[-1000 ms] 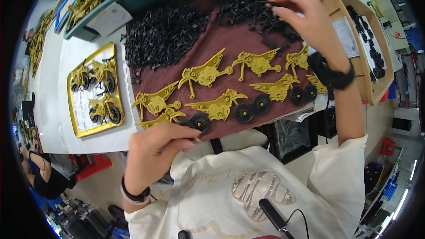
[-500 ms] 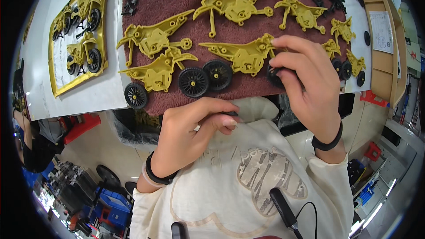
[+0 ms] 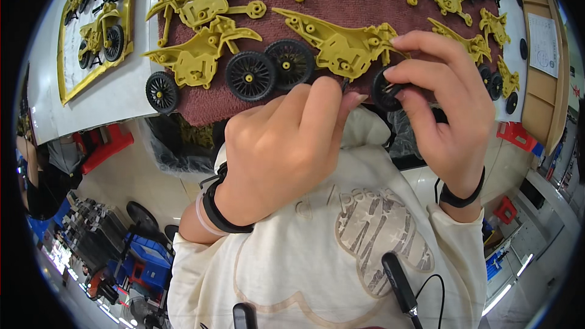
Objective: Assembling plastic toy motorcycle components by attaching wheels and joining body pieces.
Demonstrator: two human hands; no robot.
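My right hand (image 3: 454, 109) grips a black spoked toy wheel (image 3: 381, 93) at the fork end of a yellow toy motorbike body half (image 3: 344, 45), its forefinger touching the fork. My left hand (image 3: 280, 146) is closed, back up, just left of that wheel. Between its thumb and forefinger a tiny dark part (image 3: 345, 84) shows, too small to name. Left of that hand lie two overlapping black wheels, the nearer one (image 3: 249, 78) and another (image 3: 289, 66). A further yellow body half (image 3: 195, 64) lies behind them with a wheel (image 3: 162, 92) at its end.
More yellow body halves (image 3: 210, 3) lie on the maroon cloth (image 3: 268, 9). At the left, a yellow-rimmed tray (image 3: 65, 85) holds several toy motorbikes (image 3: 100, 36). A cardboard box (image 3: 539, 97) stands at the right. Red stools (image 3: 106, 146) are under the table.
My left hand has moved up and right toward the wheel, turning back up. My right hand stays at the wheel and fork. The view has shifted, so the table sits higher.
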